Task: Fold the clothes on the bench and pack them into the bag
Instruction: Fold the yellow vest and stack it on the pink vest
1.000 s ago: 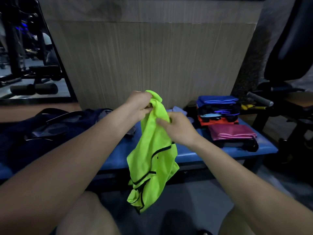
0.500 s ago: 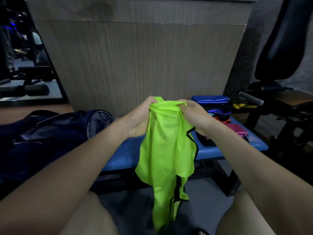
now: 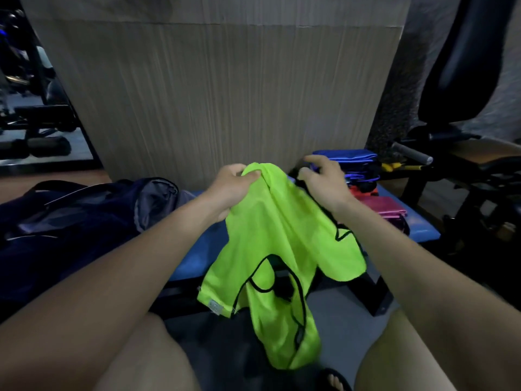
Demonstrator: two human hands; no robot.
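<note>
A neon green vest (image 3: 270,238) with black trim hangs in front of me over the blue bench (image 3: 423,232). My left hand (image 3: 231,187) grips its bunched top edge. My right hand (image 3: 324,182) is to the right of it, fingers curled on the vest's black-trimmed edge, so the cloth spreads between both hands. The lower part dangles between my knees. An open dark navy bag (image 3: 84,215) lies on the bench's left end. Folded clothes sit at the right end: a blue piece (image 3: 346,155) on top, orange (image 3: 363,190) beneath, pink (image 3: 386,210) in front.
A wood-grain panel (image 3: 225,94) stands right behind the bench. Black gym equipment with a padded seat (image 3: 462,80) and a handle bar (image 3: 411,152) crowds the right side. A mirror with weight gear (image 3: 33,122) is at the left. My sandalled foot (image 3: 335,379) is on the grey floor.
My right hand has moved right along the vest's edge, away from my left hand. The vest has opened out from a narrow hanging strip into a wider spread, showing an armhole.
</note>
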